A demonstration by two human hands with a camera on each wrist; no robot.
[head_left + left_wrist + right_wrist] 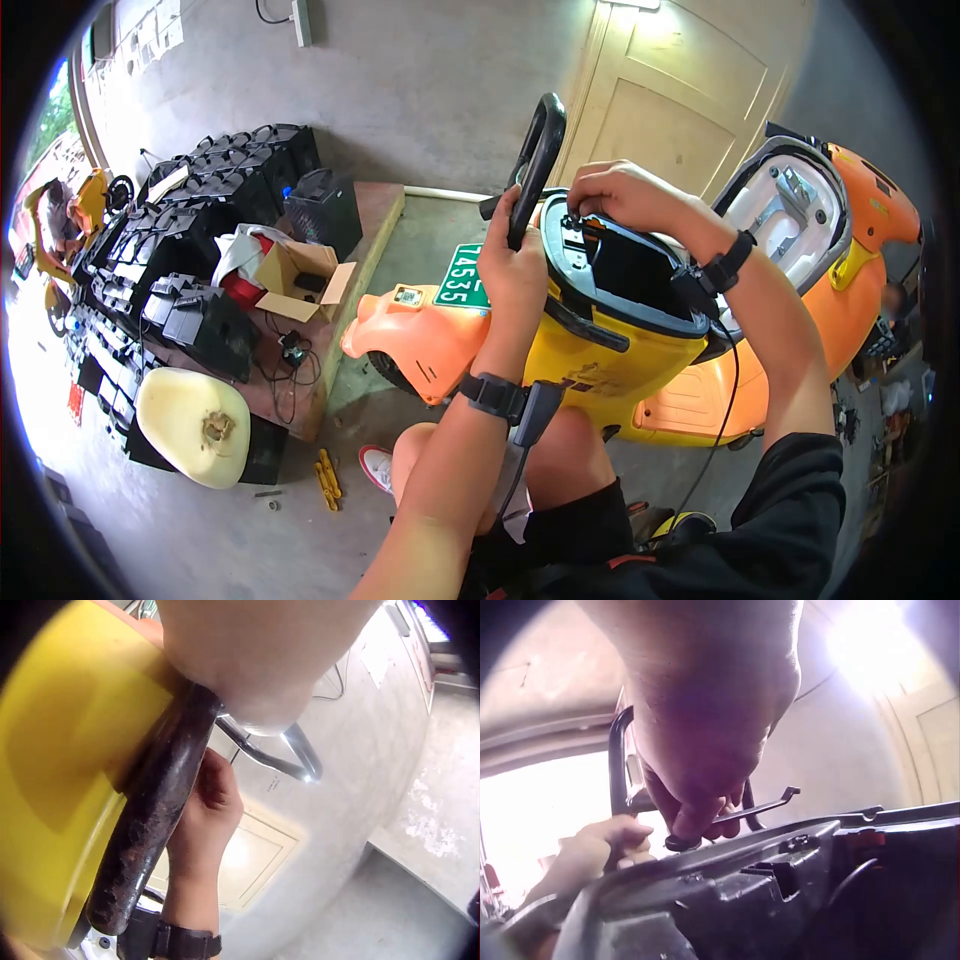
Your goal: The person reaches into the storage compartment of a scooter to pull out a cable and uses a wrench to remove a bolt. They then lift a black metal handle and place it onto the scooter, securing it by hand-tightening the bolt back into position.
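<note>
My left hand (512, 265) grips the lower end of a black tubular loop bar (543, 140), which stands up at the end of a yellow and orange scooter (600, 360). Across from it, my right hand (630, 200) is bent down over the rim of the scooter's open storage compartment (640, 278). In the right wrist view its fingertips pinch a thin bent metal rod (769, 807) close above the rim. A dark round piece (681, 844) shows under those fingers. Small metal fittings (573, 240) sit on the rim below the right hand.
A white-lined open seat bucket (790, 200) and orange bodywork lie to the right. Rows of black battery cases (205, 325), an open cardboard box (300, 280) and a cream seat-shaped piece (190, 425) stand at left. Yellow-handled pliers (328, 480) lie on the floor.
</note>
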